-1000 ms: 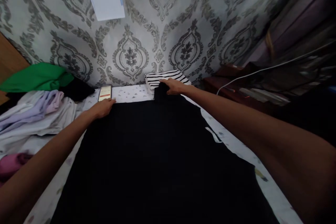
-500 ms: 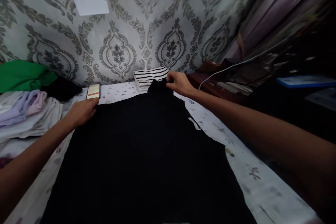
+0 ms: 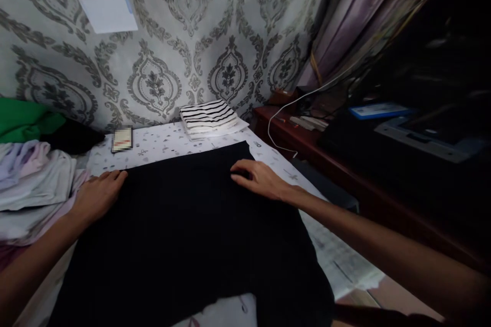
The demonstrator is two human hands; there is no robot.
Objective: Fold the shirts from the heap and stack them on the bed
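Observation:
A black garment [image 3: 180,214] lies spread before me, its far edge fairly straight and its right part folded over. At its far left corner, my left hand [image 3: 100,191] has bent fingers closed on the edge; the thumb is hidden. My right hand [image 3: 257,178] is over the garment's far right part, thumb and forefinger curled toward each other on the black cloth. Beyond the garment sits a folded black-and-white striped cloth [image 3: 209,116]. A phone [image 3: 123,140] with a lit screen lies past my left hand.
Piled clothes [image 3: 42,179] in white, pink and lilac are at left, with a green cloth [image 3: 28,120] behind. Patterned wallpaper [image 3: 161,51] closes off the back. At right stands a dark red wooden table [image 3: 274,130] with a white cable [image 3: 274,118] hanging over it.
My right hand has come nearer, bringing the garment's narrow far part back over itself. The white strip on its right side no longer shows. The view has turned right.

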